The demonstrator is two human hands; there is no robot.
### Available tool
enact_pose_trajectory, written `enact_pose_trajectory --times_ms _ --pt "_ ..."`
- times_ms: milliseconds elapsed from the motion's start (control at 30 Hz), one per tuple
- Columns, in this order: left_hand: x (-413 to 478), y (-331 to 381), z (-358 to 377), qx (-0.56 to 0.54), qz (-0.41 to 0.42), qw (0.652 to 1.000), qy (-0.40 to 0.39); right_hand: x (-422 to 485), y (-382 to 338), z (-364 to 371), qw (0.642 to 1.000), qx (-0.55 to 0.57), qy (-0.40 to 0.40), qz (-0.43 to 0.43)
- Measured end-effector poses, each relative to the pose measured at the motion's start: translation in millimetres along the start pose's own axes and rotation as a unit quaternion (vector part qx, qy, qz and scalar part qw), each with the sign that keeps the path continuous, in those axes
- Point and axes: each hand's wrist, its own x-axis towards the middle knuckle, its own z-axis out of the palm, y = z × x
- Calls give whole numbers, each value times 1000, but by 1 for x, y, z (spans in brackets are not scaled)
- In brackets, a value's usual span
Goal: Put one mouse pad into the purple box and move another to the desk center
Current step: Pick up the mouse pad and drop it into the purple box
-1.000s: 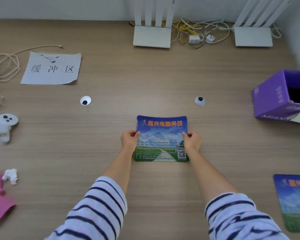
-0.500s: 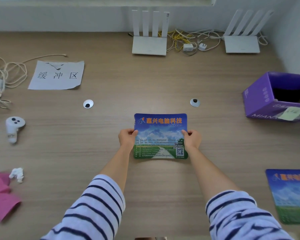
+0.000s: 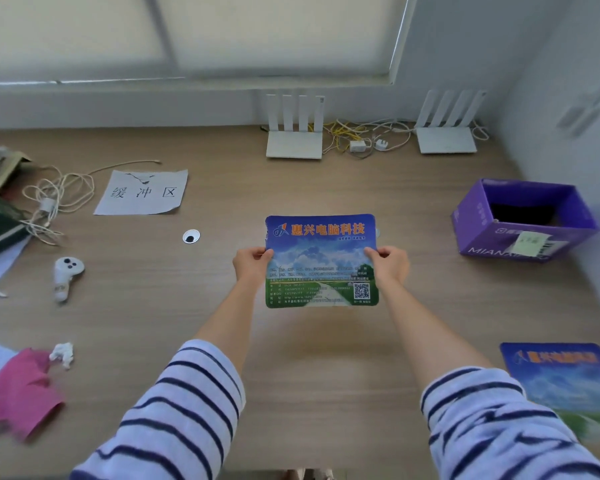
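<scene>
A blue-and-green printed mouse pad (image 3: 321, 261) is held over the middle of the desk, lifted off the surface with a soft shadow below it. My left hand (image 3: 252, 264) pinches its left edge and my right hand (image 3: 388, 264) pinches its right edge. The purple box (image 3: 523, 220) stands open at the right, its dark inside showing. A second mouse pad (image 3: 565, 386) of the same print lies flat at the near right corner, partly cut off by the frame.
Two white routers (image 3: 294, 133) (image 3: 445, 131) with tangled cables stand at the back. A paper sign (image 3: 142, 192), a white controller (image 3: 65, 277), loose cords (image 3: 56, 199), books and a pink cloth (image 3: 20, 389) fill the left side. One round desk grommet (image 3: 191, 236) shows.
Both hands have raised the mouse pad off the desk. The head camera has tilted up, so the window and wall now show and the box sits fully in view.
</scene>
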Motion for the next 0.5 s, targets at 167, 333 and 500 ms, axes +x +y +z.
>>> enact_pose_trajectory --times_ms 167,333,500 --pt "-28 39 -4 -31 24 999 -1 -7 -26 -49 999 22 20 -34" --pt "-61 76 -5 -36 63 997 -4 -14 -44 -101 997 17 44 -58" --pt "-86 116 -4 -36 88 995 -16 -19 -54 -150 995 54 68 -57"
